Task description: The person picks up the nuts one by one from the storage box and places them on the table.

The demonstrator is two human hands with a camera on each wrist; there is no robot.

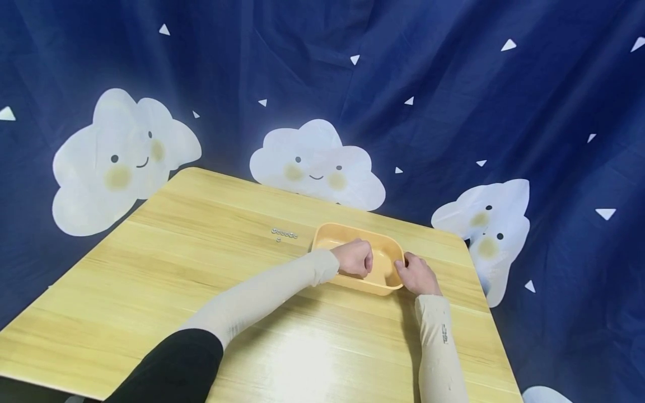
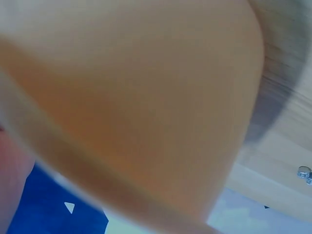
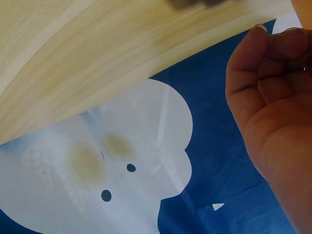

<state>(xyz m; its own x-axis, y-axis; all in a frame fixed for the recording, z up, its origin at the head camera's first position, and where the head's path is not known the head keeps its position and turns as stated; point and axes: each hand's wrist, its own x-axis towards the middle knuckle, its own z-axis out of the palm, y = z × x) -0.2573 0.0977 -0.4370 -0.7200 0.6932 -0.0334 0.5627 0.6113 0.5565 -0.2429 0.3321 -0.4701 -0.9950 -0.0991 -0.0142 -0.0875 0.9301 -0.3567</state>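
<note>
A light orange plastic bin (image 1: 388,246), oblong with rounded corners, sits on the table. My left hand (image 1: 355,258) reaches inside it from the front, fingers curled down; whatever may be between the fingertips is hidden. At the bin's right end my right hand (image 1: 417,273) grips the rim, thumb toward the inside. Its curled fingers (image 3: 243,73) show in the right wrist view beside a sliver of orange. The bin's wall (image 2: 161,97) fills most of the left wrist view, blurred. Left of the bin, several small metal nuts (image 1: 284,233) lie in a short row, one slightly in front.
The wooden table (image 1: 176,280) has rounded far corners, and its right edge runs near my right arm. Behind it hangs a dark blue curtain (image 1: 312,67) with white smiling clouds. My left forearm crosses the table in front of the bin.
</note>
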